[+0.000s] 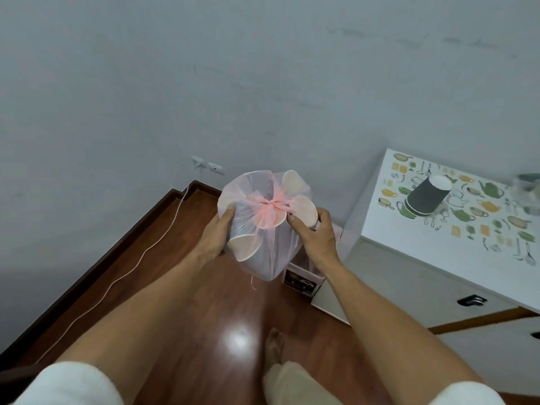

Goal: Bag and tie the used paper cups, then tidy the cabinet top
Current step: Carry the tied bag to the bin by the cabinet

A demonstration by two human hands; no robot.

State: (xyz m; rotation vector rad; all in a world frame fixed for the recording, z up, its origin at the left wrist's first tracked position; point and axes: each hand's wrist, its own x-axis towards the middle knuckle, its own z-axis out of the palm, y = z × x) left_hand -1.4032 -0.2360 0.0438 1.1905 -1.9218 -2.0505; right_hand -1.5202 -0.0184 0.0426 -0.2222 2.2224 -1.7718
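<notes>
we hold the bag of cups (263,223) above the floor, left hand (217,232) and right hand (314,233) gripping its sides. its pink knot (273,203) looks tied. a dark cup stack (425,197) waits on the surface (438,249) far right.

Blurred clear object (527,185) cut by right edge, pink box (304,276) half hidden below right hand (314,232) fingers, behind bag (263,223)

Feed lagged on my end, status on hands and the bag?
Left hand and right hand both grip the bag, held over the floor. Bag tied, cups inside. Dark cup stack remains on cabinet top.
</notes>
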